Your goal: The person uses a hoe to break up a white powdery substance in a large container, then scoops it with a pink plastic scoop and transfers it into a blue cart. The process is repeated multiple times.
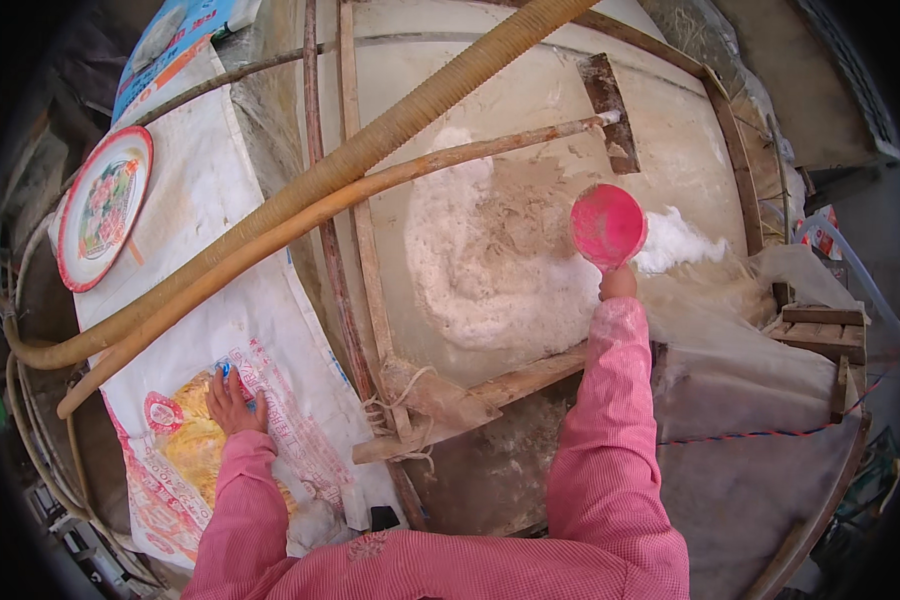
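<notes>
Right hand [618, 283] closed round the pink scoop [608, 228] by its handle; scoop's above the wood-framed bed, beside white powder [682, 243]; left hand [237, 404] half-open, fingers spread on the printed sack [292, 436].

I've kept both grips in my own view.

Pink on scoop [608, 222] | fine pink check on sleeves [610, 420] | white on powder [678, 245] | red rim, flowers on plate [107, 210] | red-yellow print on sack [185, 445]

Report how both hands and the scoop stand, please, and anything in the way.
Right hand gripping pink scoop, beside white powder. Left hand laid on printed sack. Hose and pole slanting across ahead, apart from both hands.
</notes>
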A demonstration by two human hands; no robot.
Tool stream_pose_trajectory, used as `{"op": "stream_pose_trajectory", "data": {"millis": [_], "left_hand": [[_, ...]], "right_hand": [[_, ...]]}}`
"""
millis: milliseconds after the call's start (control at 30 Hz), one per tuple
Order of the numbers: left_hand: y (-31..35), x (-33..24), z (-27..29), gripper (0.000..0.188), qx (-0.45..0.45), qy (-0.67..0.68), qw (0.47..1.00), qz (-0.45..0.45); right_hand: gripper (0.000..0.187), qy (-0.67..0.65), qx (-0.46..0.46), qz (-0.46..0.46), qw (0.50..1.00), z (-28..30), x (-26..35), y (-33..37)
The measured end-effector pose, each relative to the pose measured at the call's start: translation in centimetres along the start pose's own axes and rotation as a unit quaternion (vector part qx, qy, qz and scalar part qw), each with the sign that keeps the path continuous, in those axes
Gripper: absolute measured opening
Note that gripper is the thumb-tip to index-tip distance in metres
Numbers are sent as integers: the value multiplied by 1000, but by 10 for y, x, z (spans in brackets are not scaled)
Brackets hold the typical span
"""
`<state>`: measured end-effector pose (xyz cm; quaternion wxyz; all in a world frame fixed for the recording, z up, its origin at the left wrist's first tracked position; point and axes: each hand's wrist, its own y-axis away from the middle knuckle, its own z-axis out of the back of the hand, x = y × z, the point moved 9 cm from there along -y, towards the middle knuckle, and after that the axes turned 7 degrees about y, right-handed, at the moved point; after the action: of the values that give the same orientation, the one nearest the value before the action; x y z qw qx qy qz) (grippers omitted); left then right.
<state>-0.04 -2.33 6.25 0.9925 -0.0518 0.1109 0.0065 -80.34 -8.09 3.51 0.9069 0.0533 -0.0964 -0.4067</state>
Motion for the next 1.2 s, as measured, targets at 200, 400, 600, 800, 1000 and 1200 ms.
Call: {"op": "stream_pose_trajectory", "data": {"millis": [200, 400, 600, 800, 1000, 1200], "left_hand": [[0, -4, 2, 68, -18, 6, 1000, -21], [-1, -4, 3, 68, -20, -5, 1000, -11], [0, -3, 3, 67, -20, -6, 1000, -7], [-3, -7, 5, 66, -21, 5, 1000, -16], [-3, -10, 6, 65, -11, 4, 1000, -9], [-3, -10, 7, 64, -19, -11, 1000, -14]], "right_hand": [[16, -163, 309, -281, 894, -135, -67, -16], [11, 231, 251, 88, 936, -113, 40, -5], [15, 227, 73, 110, 965, -5, 80, 38], [22, 187, -61, -24, 980, 59, 25, -14], [28, 164, -1, -50, 985, 1, 9, -111], [38, 103, 15, -5, 995, -54, 41, -115]]}}
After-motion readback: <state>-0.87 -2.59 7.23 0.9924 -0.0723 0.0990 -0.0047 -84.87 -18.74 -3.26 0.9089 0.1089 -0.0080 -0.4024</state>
